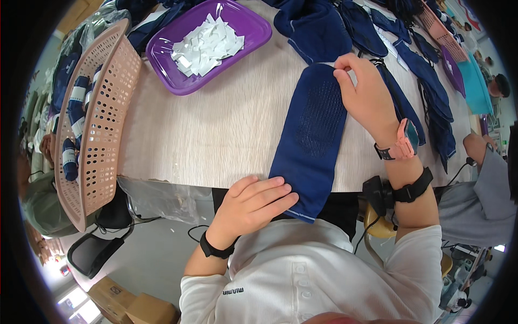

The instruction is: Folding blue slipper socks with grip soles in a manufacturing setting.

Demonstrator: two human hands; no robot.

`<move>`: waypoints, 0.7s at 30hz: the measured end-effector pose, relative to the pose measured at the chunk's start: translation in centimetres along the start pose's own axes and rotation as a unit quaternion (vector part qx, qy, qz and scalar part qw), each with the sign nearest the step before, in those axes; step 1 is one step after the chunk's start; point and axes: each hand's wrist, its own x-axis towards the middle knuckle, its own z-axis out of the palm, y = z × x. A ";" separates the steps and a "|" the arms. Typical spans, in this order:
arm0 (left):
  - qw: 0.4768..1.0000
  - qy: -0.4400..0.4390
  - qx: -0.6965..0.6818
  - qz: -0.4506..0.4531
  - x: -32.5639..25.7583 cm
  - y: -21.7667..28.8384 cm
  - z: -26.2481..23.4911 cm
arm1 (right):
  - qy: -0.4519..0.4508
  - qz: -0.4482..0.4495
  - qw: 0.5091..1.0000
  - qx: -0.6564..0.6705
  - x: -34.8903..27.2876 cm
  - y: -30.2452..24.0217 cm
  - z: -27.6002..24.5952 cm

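On the pale table (216, 127), I see a navy sock (315, 127) right of frame centre, right hand (369, 97) pinching its rounded end (318, 70), left hand (251, 208) flat beside the overhanging cuff (313, 206), which could slip if pressure eases.

The left hand (251, 208) covers part of the navy sock (310, 140); the pink basket (110, 162) partly hides rolled bundles (69, 167), their number hard to tell
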 end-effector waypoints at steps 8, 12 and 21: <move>1.000 0.010 -0.002 -0.004 0.2 0.0 0.3 | -0.092 0.039 0.992 -0.077 -0.6 1.3 0.8; 1.000 0.008 0.003 -0.007 0.0 0.0 0.3 | -0.088 0.048 0.991 -0.083 -0.9 1.1 0.9; 1.000 0.018 0.002 -0.018 0.1 0.4 0.2 | -0.138 0.099 0.985 0.031 -0.7 0.9 0.5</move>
